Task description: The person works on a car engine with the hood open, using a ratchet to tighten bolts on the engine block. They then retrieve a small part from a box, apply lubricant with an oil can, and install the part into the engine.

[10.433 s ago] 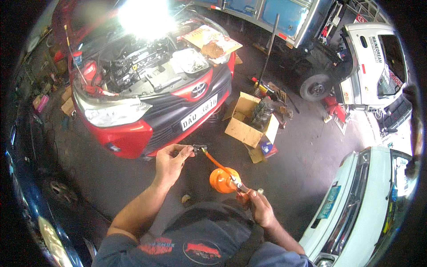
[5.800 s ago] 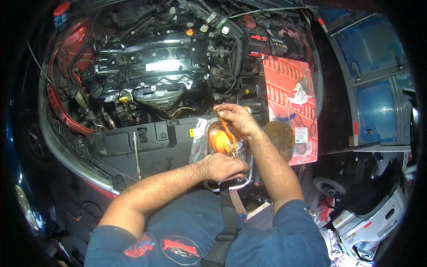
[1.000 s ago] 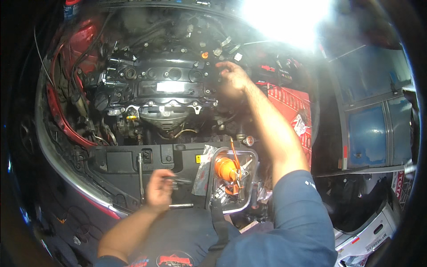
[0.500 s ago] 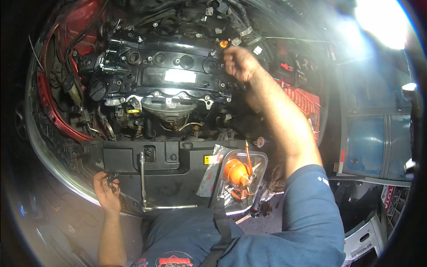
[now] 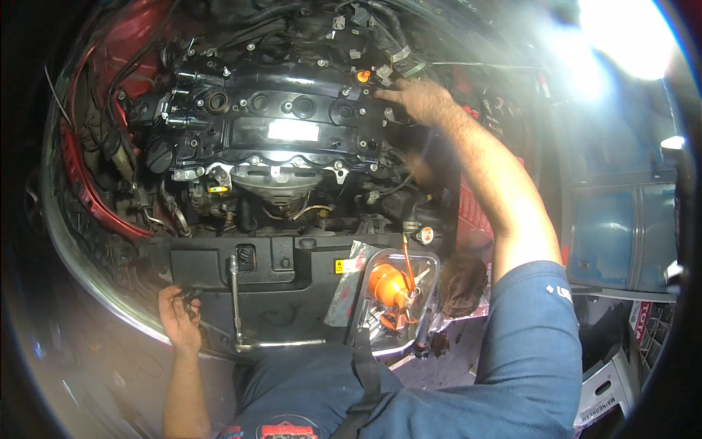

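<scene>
Down at the near edge, here's the left hand [image 5: 180,322], fingers curled and closed round a small dark part [image 5: 191,300] at the left front of the car. Just right of it, a metal bar [image 5: 235,293] and a ratchet wrench [image 5: 281,342] meet in an L on the black panel [image 5: 307,307]. Then the metal tray [image 5: 436,267], with an orange oil can [image 5: 389,284] lying in it; a plastic bag [image 5: 342,300] sits by its left side, a brown thing [image 5: 464,285] near its right. Further in, there's the engine [image 5: 248,135], and the right arm cuts across the red sheet [image 5: 475,212] beside it. The right hand [image 5: 424,101] is at the engine's right end, near an orange cap [image 5: 363,76], index finger stretched out; the others are poorly seen, so I can't tell whether they hold or touch anything. Beyond, lamp glare [image 5: 629,36] blots out the corner. Against a second ago, the left hand has swung from mid-panel to the left, while wrench and bar stay put.
</scene>
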`<action>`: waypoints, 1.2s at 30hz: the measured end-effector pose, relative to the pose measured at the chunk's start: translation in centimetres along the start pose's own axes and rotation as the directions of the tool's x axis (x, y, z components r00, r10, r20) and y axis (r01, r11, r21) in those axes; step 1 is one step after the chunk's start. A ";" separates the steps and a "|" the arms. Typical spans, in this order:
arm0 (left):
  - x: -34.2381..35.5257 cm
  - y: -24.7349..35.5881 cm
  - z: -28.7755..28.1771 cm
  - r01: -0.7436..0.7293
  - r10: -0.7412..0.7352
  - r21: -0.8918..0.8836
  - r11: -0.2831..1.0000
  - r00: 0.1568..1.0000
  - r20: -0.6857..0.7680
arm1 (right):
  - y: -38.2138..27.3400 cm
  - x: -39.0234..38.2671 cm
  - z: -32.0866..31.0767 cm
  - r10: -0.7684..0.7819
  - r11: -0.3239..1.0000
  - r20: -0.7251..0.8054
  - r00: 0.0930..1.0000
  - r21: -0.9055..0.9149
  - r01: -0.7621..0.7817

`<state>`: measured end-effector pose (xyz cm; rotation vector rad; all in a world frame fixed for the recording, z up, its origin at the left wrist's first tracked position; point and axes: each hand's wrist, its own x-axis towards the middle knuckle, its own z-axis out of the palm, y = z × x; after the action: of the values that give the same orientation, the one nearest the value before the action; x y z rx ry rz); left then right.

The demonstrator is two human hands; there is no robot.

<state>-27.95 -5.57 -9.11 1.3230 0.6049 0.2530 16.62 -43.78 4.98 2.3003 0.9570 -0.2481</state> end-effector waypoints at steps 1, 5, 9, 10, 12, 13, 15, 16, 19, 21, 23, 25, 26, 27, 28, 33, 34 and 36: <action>0.0 -0.1 0.0 -0.004 0.004 -0.006 1.000 1.000 -0.004 | 0.0 -0.1 0.5 0.030 0.982 0.001 1.000 0.186 -0.029; -0.1 -0.1 -0.2 -0.031 0.035 -0.088 0.996 0.998 0.051 | -0.2 -0.7 2.3 0.150 0.713 -0.030 0.988 0.696 -0.087; -0.1 -0.2 -0.2 0.021 -0.021 -0.012 1.000 1.000 -0.012 | -0.6 -0.7 2.1 0.151 0.736 -0.077 0.985 0.675 -0.060; 0.0 -0.2 -0.2 0.026 -0.026 -0.017 1.000 0.999 -0.031 | -1.0 -0.4 1.9 0.142 0.758 -0.090 0.986 0.651 -0.050; 0.1 -0.2 -0.1 0.014 -0.014 0.006 1.000 1.000 -0.027 | -2.1 0.5 1.3 0.215 0.559 0.149 0.965 0.792 -0.246; 0.1 -0.2 -0.2 -0.003 0.004 0.031 1.000 1.000 -0.006 | -2.8 1.1 1.1 0.200 0.432 0.282 0.938 0.834 -0.342; 0.1 -0.2 -0.2 -0.020 0.020 0.056 0.998 1.000 0.009 | -3.9 2.6 0.6 -0.006 -0.737 0.444 0.896 0.604 -0.304; 0.1 -0.2 -0.3 -0.017 0.016 0.059 0.998 1.000 0.002 | -4.4 3.2 0.5 0.079 -0.856 0.412 0.908 0.495 -0.150; 0.0 -0.3 -0.4 -0.010 0.010 0.023 1.000 1.000 0.005 | -4.7 3.5 0.5 0.106 -0.865 0.417 0.903 0.487 -0.124; 0.0 -0.4 -0.5 -0.013 0.013 -0.003 1.000 1.000 0.010 | -4.0 2.7 0.5 0.081 -0.592 0.493 0.866 0.723 -0.356; 0.0 -0.5 -0.5 -0.016 0.017 -0.035 0.999 1.000 0.015 | -2.9 1.4 0.5 0.256 0.066 0.508 0.822 0.840 -0.539; 0.0 -0.5 -0.4 -0.013 0.014 -0.025 1.000 1.000 0.015 | -1.7 0.5 0.3 0.158 0.775 0.140 0.977 0.596 -0.211; 0.0 -0.5 -0.4 -0.033 0.034 -0.051 0.998 0.999 0.032 | -1.3 0.4 0.2 0.102 0.817 0.149 0.984 0.551 -0.168; 0.0 -0.5 -0.4 -0.014 0.014 -0.024 1.000 1.000 0.005 | -0.9 0.2 0.1 0.096 0.863 0.193 0.976 0.473 -0.178; 0.0 -0.5 -0.3 -0.023 0.022 -0.024 0.999 1.000 -0.010 | -0.8 0.3 0.0 0.081 0.901 0.171 0.982 0.409 -0.145; 0.0 -0.4 -0.4 -0.051 0.052 -0.017 0.999 0.997 0.051 | -2.2 1.6 0.1 0.227 0.588 0.206 0.952 0.750 -0.302; 0.0 -0.5 -0.4 -0.054 0.055 -0.002 0.999 0.997 0.050 | -2.5 1.7 0.3 0.321 0.472 0.261 0.910 0.789 -0.393; 0.1 -0.5 -0.5 -0.054 0.053 0.014 0.998 0.997 0.057 | -2.9 1.7 0.4 0.254 0.293 0.372 0.893 0.850 -0.438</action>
<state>-28.26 -5.22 -9.72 1.3585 0.5250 0.2538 15.87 -41.47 2.59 3.3608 0.0840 -1.0021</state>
